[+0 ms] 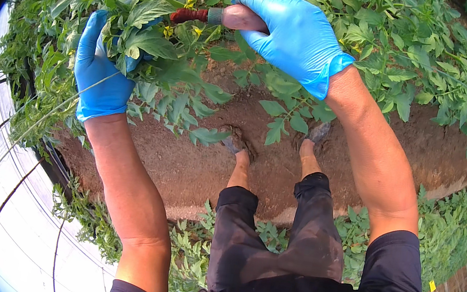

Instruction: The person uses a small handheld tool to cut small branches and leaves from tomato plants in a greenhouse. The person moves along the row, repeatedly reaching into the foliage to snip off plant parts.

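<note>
My right hand (292,41), in a blue disposable glove, grips a small pinkish bottle (244,18) held almost level. Its grey-green collar (215,16) leads to a dark red, fuzzy or wrapped tip (189,15) that points left. Close around this tip are small yellow tomato flowers (197,31). My left hand (105,77), gloved alike, reaches up into the leafy top of a tomato plant (151,43). Its thumb stands up on the near side of the leaves. Foliage covers most of its fingers, so their hold on the shoot is unclear.
A thin string (53,112) slants up across my left glove. Dense tomato plants (402,44) fill the far side. Bare soil (177,160) runs under my feet, with another plant row (461,225) behind. Ribbed translucent sheeting (28,215) is at the left.
</note>
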Demonstrator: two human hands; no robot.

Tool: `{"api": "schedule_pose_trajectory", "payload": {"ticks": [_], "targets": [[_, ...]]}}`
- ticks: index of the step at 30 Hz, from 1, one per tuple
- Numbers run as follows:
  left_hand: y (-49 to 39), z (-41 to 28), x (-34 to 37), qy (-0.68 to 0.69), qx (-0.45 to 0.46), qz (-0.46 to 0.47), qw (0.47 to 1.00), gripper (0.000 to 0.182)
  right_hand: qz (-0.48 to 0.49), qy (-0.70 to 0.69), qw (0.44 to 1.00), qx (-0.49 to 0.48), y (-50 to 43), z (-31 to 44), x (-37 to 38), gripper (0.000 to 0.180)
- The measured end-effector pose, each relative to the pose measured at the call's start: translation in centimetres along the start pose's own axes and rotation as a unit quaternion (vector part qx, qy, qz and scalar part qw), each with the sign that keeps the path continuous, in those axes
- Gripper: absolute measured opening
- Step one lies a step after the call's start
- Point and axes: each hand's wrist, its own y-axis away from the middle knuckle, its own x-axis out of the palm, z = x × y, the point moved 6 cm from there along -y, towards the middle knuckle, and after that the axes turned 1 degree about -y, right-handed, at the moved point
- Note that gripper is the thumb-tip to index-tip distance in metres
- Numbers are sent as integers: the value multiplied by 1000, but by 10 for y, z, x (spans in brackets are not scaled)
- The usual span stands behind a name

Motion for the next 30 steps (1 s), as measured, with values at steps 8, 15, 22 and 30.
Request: {"api": "schedule_pose_trajectory", "payload": {"ticks": [8, 15, 22, 30], "targets": [[0, 5, 2, 71, -44, 10, 996, 41, 28, 34, 999, -12, -6, 3, 9, 33], [-4, 7, -8, 26, -6, 53, 998, 42, -54, -70, 996, 25, 37, 3, -18, 46], [-8, 0, -2, -82, 86, 105, 987, 48, -16, -12, 1000, 3, 54, 12, 20, 45], [-10, 4, 7, 28, -5, 116, 993, 45, -87, -168, 981, 49, 79, 7, 5, 49]]}}
